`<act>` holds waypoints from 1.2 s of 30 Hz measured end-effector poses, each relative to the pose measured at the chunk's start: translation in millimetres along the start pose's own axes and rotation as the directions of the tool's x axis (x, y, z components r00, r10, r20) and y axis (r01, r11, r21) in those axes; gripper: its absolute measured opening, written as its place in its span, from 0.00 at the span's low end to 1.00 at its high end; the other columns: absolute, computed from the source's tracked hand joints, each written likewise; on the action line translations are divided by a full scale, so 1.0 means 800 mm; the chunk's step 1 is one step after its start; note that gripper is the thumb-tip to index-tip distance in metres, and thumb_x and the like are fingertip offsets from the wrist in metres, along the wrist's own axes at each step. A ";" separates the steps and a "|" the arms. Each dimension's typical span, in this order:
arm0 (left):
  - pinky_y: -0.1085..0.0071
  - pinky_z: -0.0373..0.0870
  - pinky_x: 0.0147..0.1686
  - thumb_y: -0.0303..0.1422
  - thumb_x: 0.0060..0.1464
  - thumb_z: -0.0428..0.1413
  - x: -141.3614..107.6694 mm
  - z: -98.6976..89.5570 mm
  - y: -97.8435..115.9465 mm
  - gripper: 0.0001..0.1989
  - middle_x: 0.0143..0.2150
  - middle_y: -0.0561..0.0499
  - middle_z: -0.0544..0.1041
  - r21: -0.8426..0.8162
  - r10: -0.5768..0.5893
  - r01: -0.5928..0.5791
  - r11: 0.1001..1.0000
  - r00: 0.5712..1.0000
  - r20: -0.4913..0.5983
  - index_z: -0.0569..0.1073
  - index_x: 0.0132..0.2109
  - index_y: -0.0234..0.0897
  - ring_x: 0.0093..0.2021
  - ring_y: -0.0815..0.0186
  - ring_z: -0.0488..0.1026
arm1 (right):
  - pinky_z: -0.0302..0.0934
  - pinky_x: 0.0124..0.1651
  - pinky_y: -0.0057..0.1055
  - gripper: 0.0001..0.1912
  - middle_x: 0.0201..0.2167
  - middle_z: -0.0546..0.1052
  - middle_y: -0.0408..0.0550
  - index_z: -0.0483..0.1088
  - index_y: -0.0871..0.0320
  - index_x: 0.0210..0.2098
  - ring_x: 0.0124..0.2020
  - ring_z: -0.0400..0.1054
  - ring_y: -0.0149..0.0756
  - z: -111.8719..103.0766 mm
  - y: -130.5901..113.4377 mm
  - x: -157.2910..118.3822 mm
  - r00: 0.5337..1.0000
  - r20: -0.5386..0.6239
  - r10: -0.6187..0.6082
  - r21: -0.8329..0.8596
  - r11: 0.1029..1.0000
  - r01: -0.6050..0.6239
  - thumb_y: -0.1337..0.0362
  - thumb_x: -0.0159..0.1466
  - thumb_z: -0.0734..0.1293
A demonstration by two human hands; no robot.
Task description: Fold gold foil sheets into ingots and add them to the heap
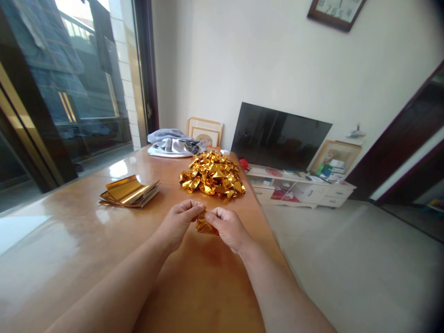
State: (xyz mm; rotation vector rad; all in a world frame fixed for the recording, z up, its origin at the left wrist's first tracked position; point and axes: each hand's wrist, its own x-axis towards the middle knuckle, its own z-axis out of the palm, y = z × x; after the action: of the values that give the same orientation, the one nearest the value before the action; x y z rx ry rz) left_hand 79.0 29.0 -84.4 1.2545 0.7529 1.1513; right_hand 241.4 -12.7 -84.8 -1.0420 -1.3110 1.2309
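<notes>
Left hand [178,224] and right hand [227,227] both pinching a crumpled gold foil piece [204,225] above the surface [62,217]. Done so far: large crumpled foil heap [212,175], far centre. Left: flat foil sheet stack [130,192], left of it.

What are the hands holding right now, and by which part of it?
A folded piece of gold foil, pinched at its upper end by the fingertips of the left hand and the right hand.

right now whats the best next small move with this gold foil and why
Probably lay the gold foil piece on the pile of gold shapes, since the left hand and right hand pinch it in front of that pile and it looks creased like them.
</notes>
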 end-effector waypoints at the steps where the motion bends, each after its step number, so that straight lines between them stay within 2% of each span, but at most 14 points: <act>1: 0.71 0.62 0.32 0.41 0.53 0.64 0.000 0.001 -0.001 0.13 0.28 0.52 0.73 -0.003 -0.003 0.003 1.000 1.000 -0.015 0.74 0.31 0.35 0.29 0.68 0.67 | 0.58 0.36 0.30 0.19 0.29 0.71 0.43 0.71 0.60 0.32 0.30 0.62 0.31 -0.001 0.000 0.001 1.000 0.010 -0.009 -0.014 1.000 0.010 0.48 0.61 0.71; 8: 0.72 0.59 0.28 0.41 0.53 0.63 0.004 0.000 -0.010 0.14 0.26 0.54 0.72 0.021 -0.011 0.013 1.000 0.994 -0.104 0.73 0.31 0.35 0.26 0.71 0.64 | 0.54 0.30 0.28 0.20 0.25 0.68 0.40 0.68 0.59 0.30 0.27 0.59 0.29 -0.013 0.000 0.003 0.999 0.034 -0.019 -0.224 0.974 0.026 0.47 0.64 0.68; 12: 0.72 0.59 0.27 0.41 0.53 0.64 0.006 -0.002 -0.011 0.14 0.25 0.54 0.71 0.023 -0.004 0.007 1.000 0.990 -0.138 0.73 0.31 0.34 0.25 0.72 0.64 | 0.55 0.30 0.28 0.17 0.26 0.70 0.41 0.69 0.59 0.32 0.26 0.61 0.30 -0.016 -0.004 0.003 0.997 0.072 0.000 -0.238 0.971 0.017 0.50 0.65 0.66; 17: 0.71 0.60 0.27 0.41 0.51 0.65 0.009 -0.005 -0.009 0.15 0.25 0.54 0.72 0.001 -0.007 0.007 1.000 0.986 -0.169 0.73 0.32 0.34 0.25 0.71 0.66 | 0.56 0.32 0.28 0.12 0.30 0.73 0.43 0.73 0.59 0.39 0.29 0.63 0.30 -0.019 -0.011 0.001 0.992 0.128 -0.001 -0.253 0.967 0.034 0.56 0.65 0.67; 20: 0.71 0.60 0.27 0.41 0.50 0.65 0.010 -0.006 -0.008 0.15 0.24 0.54 0.72 -0.002 -0.001 0.001 1.000 0.982 -0.191 0.73 0.32 0.34 0.24 0.71 0.65 | 0.56 0.31 0.27 0.11 0.29 0.73 0.42 0.72 0.59 0.38 0.27 0.63 0.30 -0.022 -0.013 -0.001 0.991 0.131 0.021 -0.283 0.959 0.017 0.56 0.66 0.65; 24: 0.70 0.62 0.28 0.42 0.49 0.66 0.010 -0.006 -0.006 0.16 0.25 0.53 0.74 -0.020 -0.021 0.017 1.000 0.982 -0.190 0.73 0.32 0.34 0.25 0.70 0.67 | 0.54 0.29 0.27 0.12 0.26 0.71 0.41 0.70 0.58 0.35 0.25 0.61 0.29 -0.025 -0.017 -0.002 0.989 0.139 0.043 -0.308 0.951 0.002 0.56 0.67 0.64; 29: 0.70 0.63 0.28 0.42 0.48 0.67 0.010 -0.006 -0.004 0.16 0.25 0.53 0.74 -0.069 -0.045 0.032 0.997 0.978 -0.204 0.73 0.32 0.34 0.25 0.70 0.68 | 0.56 0.32 0.27 0.10 0.31 0.73 0.43 0.73 0.58 0.43 0.29 0.63 0.29 -0.026 -0.026 -0.006 0.982 0.186 0.032 -0.265 0.964 0.019 0.60 0.66 0.64; 32: 0.70 0.63 0.29 0.42 0.47 0.67 0.010 -0.007 -0.003 0.17 0.25 0.53 0.74 -0.080 -0.051 0.035 0.996 0.977 -0.206 0.73 0.32 0.34 0.25 0.70 0.68 | 0.55 0.32 0.27 0.11 0.31 0.73 0.43 0.74 0.58 0.44 0.28 0.63 0.29 -0.030 -0.030 -0.007 0.978 0.204 0.042 -0.257 0.966 0.012 0.60 0.66 0.64; 36: 0.69 0.66 0.32 0.42 0.49 0.66 0.011 -0.013 -0.004 0.16 0.28 0.51 0.76 -0.118 -0.097 0.080 0.990 0.985 -0.139 0.73 0.33 0.34 0.27 0.67 0.71 | 0.55 0.31 0.26 0.10 0.29 0.73 0.43 0.74 0.58 0.41 0.27 0.62 0.29 -0.035 -0.029 -0.007 0.977 0.208 0.049 -0.263 0.965 0.008 0.61 0.65 0.64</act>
State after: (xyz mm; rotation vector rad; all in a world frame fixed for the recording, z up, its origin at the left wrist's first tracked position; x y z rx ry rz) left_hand 72.8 40.6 -88.0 1.0420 0.8320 1.2041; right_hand 271.3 -17.5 -63.7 -1.1340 -1.6686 1.2331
